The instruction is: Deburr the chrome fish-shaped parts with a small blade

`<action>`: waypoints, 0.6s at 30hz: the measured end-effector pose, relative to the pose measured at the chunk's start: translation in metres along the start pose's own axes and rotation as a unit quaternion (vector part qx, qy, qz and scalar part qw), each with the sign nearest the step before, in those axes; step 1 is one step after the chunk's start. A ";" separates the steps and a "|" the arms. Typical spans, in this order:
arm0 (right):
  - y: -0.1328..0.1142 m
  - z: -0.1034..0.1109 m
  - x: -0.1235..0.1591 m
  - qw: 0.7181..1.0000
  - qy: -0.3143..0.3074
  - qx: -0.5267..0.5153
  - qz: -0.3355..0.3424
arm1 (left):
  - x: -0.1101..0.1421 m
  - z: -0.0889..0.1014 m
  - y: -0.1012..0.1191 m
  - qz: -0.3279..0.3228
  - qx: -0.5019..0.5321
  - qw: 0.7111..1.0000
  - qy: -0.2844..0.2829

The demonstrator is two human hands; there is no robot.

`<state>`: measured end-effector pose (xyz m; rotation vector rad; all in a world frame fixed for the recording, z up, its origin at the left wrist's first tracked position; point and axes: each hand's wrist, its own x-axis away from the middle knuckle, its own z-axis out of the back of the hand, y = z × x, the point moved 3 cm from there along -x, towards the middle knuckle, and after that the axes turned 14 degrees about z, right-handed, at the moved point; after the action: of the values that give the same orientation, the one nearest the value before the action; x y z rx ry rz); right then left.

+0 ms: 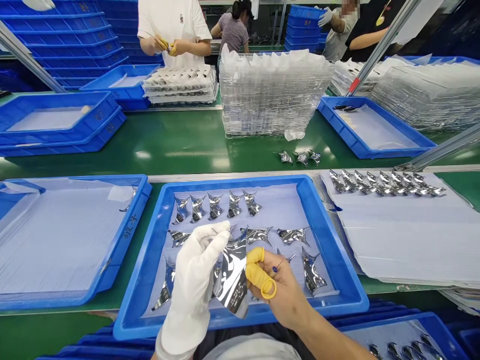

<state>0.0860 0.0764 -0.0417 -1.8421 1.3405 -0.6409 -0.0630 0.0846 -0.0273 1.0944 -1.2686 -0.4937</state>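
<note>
My left hand point(197, 282), in a white glove, pinches the upper corner of a shiny chrome-like curved part point(234, 275) with pointed corners. My right hand point(275, 285) wears yellow finger cots and has its fingers closed at the right edge of that same part. A thin pin with a dark blue head point(275, 269) sticks out by the right fingers; how it is held is hard to make out. Beneath both hands lies a blue tray point(337, 270) lined with white sheet, where several like chrome parts point(234, 204) rest in rows. My hands cover some of them.
At right, a row of chrome parts point(382, 182) lies on white sheets point(405, 240). Another blue tray point(123, 250) stands at left. Three loose parts point(301, 158) lie behind, near stacked clear plastic trays point(273, 100). A person point(174, 35) works across the table.
</note>
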 end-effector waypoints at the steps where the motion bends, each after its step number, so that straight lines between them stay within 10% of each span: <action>1: 0.000 0.000 0.000 1.000 -0.002 0.000 0.002 | 0.000 -0.001 0.000 0.002 -0.003 1.000 0.000; 18: -0.015 -0.006 -0.006 0.997 -0.002 0.014 -0.071 | -0.003 0.005 0.002 0.006 0.007 1.000 0.028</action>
<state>0.0879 0.0827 -0.0260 -1.9281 1.1998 -0.7248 -0.0691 0.0859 -0.0278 1.1046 -1.2304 -0.4423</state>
